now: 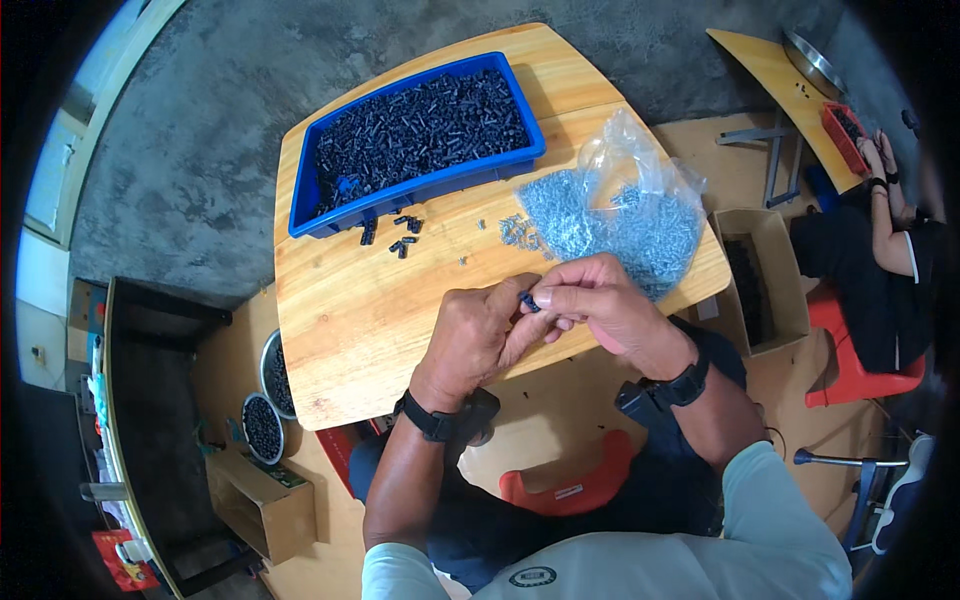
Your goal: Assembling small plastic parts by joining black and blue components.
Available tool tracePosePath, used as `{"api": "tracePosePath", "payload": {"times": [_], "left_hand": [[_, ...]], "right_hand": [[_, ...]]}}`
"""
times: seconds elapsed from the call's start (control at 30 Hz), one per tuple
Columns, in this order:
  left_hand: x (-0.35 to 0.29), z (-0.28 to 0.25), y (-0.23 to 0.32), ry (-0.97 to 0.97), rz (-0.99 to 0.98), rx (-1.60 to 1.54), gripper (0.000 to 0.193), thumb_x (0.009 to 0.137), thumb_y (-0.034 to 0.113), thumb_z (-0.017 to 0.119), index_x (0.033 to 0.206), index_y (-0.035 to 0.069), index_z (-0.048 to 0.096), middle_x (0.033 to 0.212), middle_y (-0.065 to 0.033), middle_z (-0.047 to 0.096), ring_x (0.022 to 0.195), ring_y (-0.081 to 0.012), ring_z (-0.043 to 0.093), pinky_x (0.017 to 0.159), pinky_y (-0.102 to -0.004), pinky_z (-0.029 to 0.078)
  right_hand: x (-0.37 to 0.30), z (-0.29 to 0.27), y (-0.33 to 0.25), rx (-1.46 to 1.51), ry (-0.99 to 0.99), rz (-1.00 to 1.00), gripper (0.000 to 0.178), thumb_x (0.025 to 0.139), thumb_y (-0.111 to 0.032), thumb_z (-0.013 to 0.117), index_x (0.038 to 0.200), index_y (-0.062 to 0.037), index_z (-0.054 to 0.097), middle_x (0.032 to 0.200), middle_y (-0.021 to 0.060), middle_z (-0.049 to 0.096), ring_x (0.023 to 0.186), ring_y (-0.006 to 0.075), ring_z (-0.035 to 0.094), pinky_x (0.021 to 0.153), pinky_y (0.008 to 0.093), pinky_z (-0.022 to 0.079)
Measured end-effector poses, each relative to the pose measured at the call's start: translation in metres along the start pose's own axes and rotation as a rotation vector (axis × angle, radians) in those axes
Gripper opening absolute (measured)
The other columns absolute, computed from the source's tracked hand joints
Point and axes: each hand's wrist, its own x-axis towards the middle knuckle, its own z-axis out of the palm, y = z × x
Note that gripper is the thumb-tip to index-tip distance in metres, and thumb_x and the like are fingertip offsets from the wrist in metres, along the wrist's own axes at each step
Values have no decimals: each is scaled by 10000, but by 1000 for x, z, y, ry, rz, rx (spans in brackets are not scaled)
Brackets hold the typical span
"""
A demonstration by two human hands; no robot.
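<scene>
A small black plastic piece point(529, 302) is pinched between the fingertips of both hands, over the near edge of the wooden table point(350, 330). My left hand point(472, 328) grips it from the left, my right hand point(598, 302) from the right; the fingers hide part of it. Beyond my hands lies a small heap of shiny metal pieces point(520, 233), probably screws, beside an open clear plastic bag point(640, 215) full of them. Several loose black pieces point(404, 240) rest in front of a blue tray point(420, 178) heaped with similar ones.
On the floor at left stand metal bowls point(263, 428) of dark parts and a cardboard box point(265, 505). Another open box point(765, 290) stands right of the table. Farther right, a person point(875, 230) sits on a red stool point(850, 355), hands at a red tray point(845, 135).
</scene>
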Motion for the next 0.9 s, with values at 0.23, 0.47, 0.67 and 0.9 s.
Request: {"api": "tracePosePath", "payload": {"times": [0.23, 0.47, 0.67, 0.9], "left_hand": [[1, 1, 3, 3, -38, -13, 339, 862, 238, 775, 1097, 27, 649, 724, -138, 697, 654, -296, 717, 578, -358, 562], [2, 6, 0, 39, 15, 82, 355, 848, 246, 786, 1100, 34, 654, 725, -139, 695, 643, -290, 715, 568, -358, 560], [3, 9, 1, 66, 96, 76, 314, 863, 177, 755, 1107, 8, 652, 723, -141, 675, 597, -283, 688, 548, -360, 531], [3, 8, 12, -32, 104, 172, 300, 846, 182, 762, 1056, 4, 642, 714, -152, 662, 628, -324, 688, 571, -390, 544]], "right_hand": [[-2, 0, -3, -14, -21, -42, 207, 928, -169, 685, 988, 19, 746, 903, 101, 727, 766, 120, 667, 660, 258, 563], [-2, -5, 2, -18, -9, -18, 211, 931, -160, 681, 1006, 28, 740, 925, 105, 729, 777, 125, 673, 667, 248, 554], [-6, -9, -2, -95, 1, -26, 197, 921, -158, 693, 969, 28, 741, 860, 80, 718, 749, 106, 654, 660, 238, 530], [-12, -9, -1, -112, -21, -36, 155, 910, -124, 690, 902, 25, 733, 808, 61, 703, 702, 93, 622, 649, 235, 481]]}}
